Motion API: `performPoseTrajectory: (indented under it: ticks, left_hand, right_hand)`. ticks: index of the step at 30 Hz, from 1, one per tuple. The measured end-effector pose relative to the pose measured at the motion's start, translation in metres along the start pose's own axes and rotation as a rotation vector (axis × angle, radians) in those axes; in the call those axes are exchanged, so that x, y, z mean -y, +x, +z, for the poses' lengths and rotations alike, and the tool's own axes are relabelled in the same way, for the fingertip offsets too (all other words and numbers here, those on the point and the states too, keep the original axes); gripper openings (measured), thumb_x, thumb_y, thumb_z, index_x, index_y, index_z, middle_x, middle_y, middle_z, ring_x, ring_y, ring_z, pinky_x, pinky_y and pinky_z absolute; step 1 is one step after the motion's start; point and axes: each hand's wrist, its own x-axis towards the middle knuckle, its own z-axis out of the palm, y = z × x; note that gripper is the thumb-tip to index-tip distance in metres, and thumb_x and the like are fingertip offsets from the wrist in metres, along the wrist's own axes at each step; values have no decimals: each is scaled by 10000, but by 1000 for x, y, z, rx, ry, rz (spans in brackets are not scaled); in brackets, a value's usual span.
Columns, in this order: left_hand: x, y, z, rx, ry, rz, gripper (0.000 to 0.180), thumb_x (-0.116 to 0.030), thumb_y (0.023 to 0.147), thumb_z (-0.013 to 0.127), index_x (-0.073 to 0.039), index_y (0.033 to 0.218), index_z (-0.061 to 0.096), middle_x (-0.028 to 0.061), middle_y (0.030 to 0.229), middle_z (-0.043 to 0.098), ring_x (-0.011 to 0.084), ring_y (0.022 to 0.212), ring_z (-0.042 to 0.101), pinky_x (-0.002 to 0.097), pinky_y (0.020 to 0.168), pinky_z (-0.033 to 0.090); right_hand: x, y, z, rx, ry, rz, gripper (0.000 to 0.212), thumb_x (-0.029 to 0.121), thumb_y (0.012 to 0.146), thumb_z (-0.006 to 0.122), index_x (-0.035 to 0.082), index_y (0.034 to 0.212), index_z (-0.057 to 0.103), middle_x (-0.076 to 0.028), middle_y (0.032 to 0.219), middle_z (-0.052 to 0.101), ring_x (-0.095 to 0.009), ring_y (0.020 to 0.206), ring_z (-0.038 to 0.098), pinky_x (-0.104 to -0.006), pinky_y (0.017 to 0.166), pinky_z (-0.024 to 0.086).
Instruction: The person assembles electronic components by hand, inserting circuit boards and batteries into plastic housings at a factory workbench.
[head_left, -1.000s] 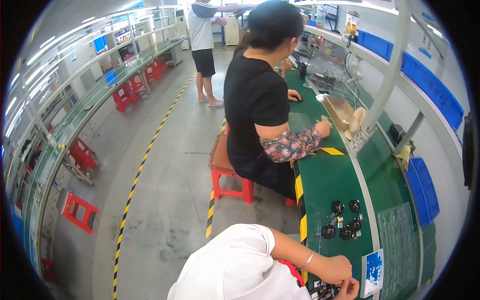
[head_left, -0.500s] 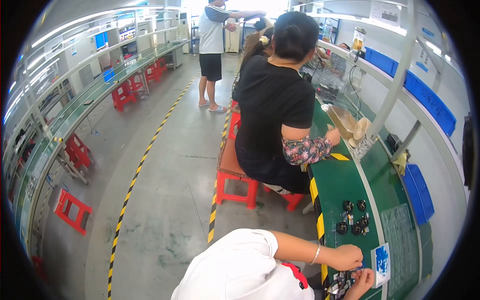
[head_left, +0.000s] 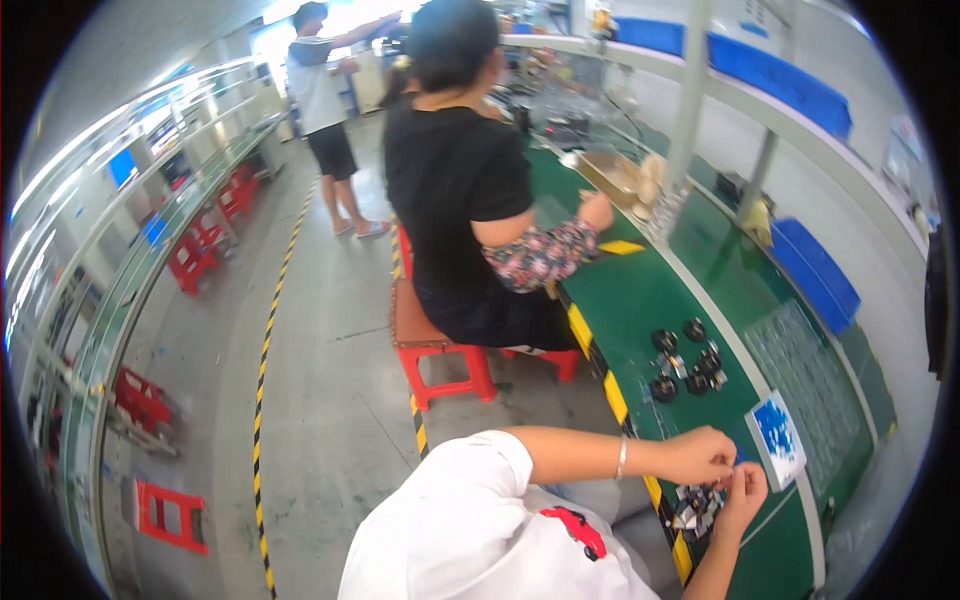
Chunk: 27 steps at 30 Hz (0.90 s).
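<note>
My left hand (head_left: 701, 456), with a bracelet on its wrist, reaches across the green bench with its fingers pinched together. Facing it, my right hand (head_left: 741, 498) is pinched too, and the fingertips of both almost meet. A small blue piece (head_left: 740, 457) shows between them; its exact kind is too small to tell. Under my hands lies a heap of small silver and dark parts (head_left: 697, 508), partly covered by my fingers. Just beyond, a white tray (head_left: 791, 472) holds many little blue pieces. Several round black parts with metal bits (head_left: 665, 341) lie farther up the bench.
A co-worker in black (head_left: 455, 190) sits on a red stool (head_left: 440, 372) ahead on the left, forearm on the bench. A cardboard box (head_left: 612, 178), a blue bin (head_left: 815, 275) and a clear plastic sheet (head_left: 805, 385) lie along it. Yellow-black tape (head_left: 612, 398) edges the bench.
The view has turned to the right and tilted, so the scene sits farther left. My hands stay close together over the parts, both still pinched.
</note>
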Motion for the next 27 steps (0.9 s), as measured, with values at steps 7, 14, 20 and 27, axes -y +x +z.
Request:
performPoseTrajectory:
  ticks: [7,14,20,27]
  left_hand:
    - [3,37,-10,181,-130,-103,116,-75,807,589,-6,715,606,57,635,649,112,552,614,256,495,460]
    - [41,96,10,321,-174,-92,84,-72,779,606,4,743,600,88,585,602,152,518,588,287,479,436]
    - [60,105,27,265,-282,-110,88,-78,800,615,-13,748,586,91,580,583,196,499,569,305,472,421]
    - [70,97,22,280,-56,-17,99,-133,795,613,-42,769,585,112,607,579,305,569,587,394,506,437]
  right_hand:
    - [3,8,-6,-151,-5,63,82,69,891,566,36,820,539,-26,690,568,-94,590,540,-225,551,453]
    - [-2,11,-23,-350,-269,34,71,27,914,529,-9,969,557,-43,885,569,-97,780,543,-216,702,445]
    - [-3,20,-40,-300,-646,-19,89,6,884,532,-48,923,591,-99,902,584,-176,818,554,-277,733,443]
    - [16,37,-30,-205,-696,6,92,58,878,626,-33,880,610,-140,842,630,-223,694,586,-306,634,487]
